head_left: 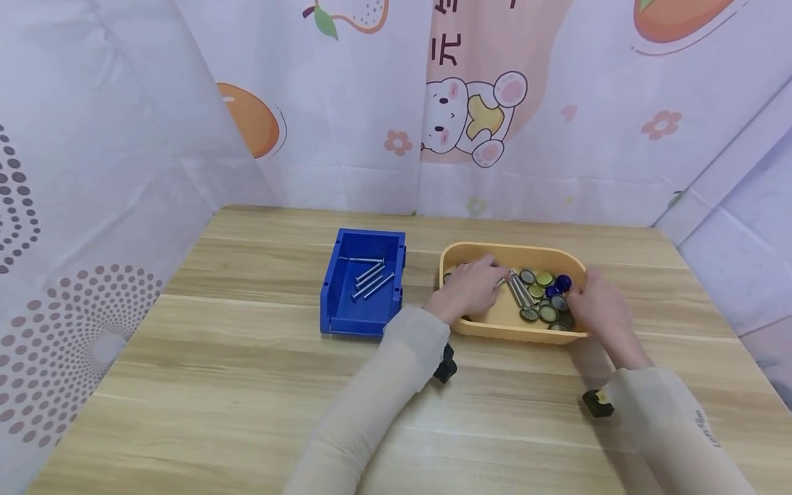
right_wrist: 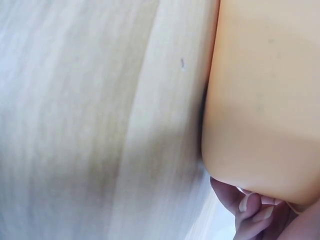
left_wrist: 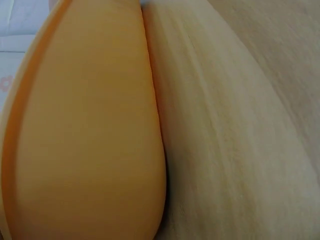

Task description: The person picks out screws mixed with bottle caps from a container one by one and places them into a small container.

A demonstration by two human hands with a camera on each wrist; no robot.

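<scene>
A yellow-orange plastic bin (head_left: pixel 532 253) holds several long metal bolts (head_left: pixel 521 289), bottle caps (head_left: pixel 548 313) and dark blue balls (head_left: pixel 563 282). My left hand (head_left: pixel 473 287) reaches over the near wall into its left part, fingers beside a bolt; whether they pinch anything is hidden. At the bin's right end, my right hand (head_left: pixel 600 306) grips the rim. In the right wrist view, curled fingers (right_wrist: pixel 248 205) show beneath the end wall. The left wrist view holds only the bin's outer wall (left_wrist: pixel 95 120) and the tabletop.
To the left of the yellow-orange bin stands a blue open-front bin (head_left: pixel 361 323) with several bolts (head_left: pixel 369 277) lying in it. Both rest on a wood-grain table (head_left: pixel 235 385). A printed curtain (head_left: pixel 346 124) hangs behind the table's far edge.
</scene>
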